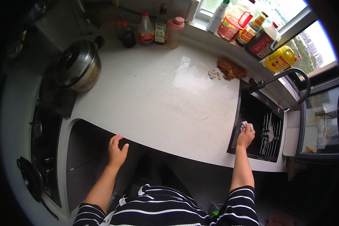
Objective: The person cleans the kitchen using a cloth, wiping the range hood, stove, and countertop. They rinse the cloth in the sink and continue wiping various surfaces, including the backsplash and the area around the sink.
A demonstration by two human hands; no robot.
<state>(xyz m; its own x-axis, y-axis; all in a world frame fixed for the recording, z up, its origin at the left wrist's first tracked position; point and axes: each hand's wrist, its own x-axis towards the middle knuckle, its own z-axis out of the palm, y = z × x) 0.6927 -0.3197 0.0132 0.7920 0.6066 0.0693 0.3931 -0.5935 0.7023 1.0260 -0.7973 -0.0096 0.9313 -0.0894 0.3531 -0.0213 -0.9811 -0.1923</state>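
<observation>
My right hand [246,137] is closed around a bunched, pale pinkish-grey cloth [245,124], held over the left part of the black sink [234,140]. The lower side of the cloth is hidden by my fingers and the dark basin. My left hand [117,151] holds nothing; its thumb stands apart from the fingers, close to the front edge of the white countertop [147,109]. Whether its fingertips touch that edge, I cannot tell. Wet, shiny patches and faint marks show on the countertop between the hands and the wall.
A black tap [304,73] arches over the sink, where a slatted rack [268,140] sits on the right. Behind lie a brown rag [231,69] and a whitish crumpled piece [214,74]. Bottles [161,26] line the back; a lidded pot [81,69] stands left.
</observation>
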